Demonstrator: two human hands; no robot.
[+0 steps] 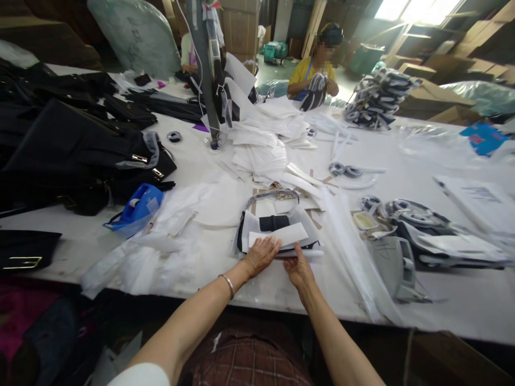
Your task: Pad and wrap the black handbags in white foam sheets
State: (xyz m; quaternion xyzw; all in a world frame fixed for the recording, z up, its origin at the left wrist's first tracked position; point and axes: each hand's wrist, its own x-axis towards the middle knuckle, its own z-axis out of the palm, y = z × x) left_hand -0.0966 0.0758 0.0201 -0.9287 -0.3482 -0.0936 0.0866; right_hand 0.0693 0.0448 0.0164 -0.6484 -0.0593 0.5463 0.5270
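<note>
Two bare hands, the left hand [263,254] and the right hand [301,271], are touching one black bag [240,231] by the table's [209,279] near edge! One bracelet [227,287] is circling the left wrist. One white strip [278,236] and one dark band [274,223] are lying on that bag. Two tape dispensers are flanking it: one blue [137,206], one grey [396,268], the grey sitting closer to the near edge. One coil [174,136] is lying left of one upright pole [205,69], and two more coils [345,170] are pairing up rightward; others toward the right edge are overlapping too much for counting. Beyond the far edge, two co-workers [300,80] are showing. One blue packet [485,138] is lying toward the far right corner.
</note>
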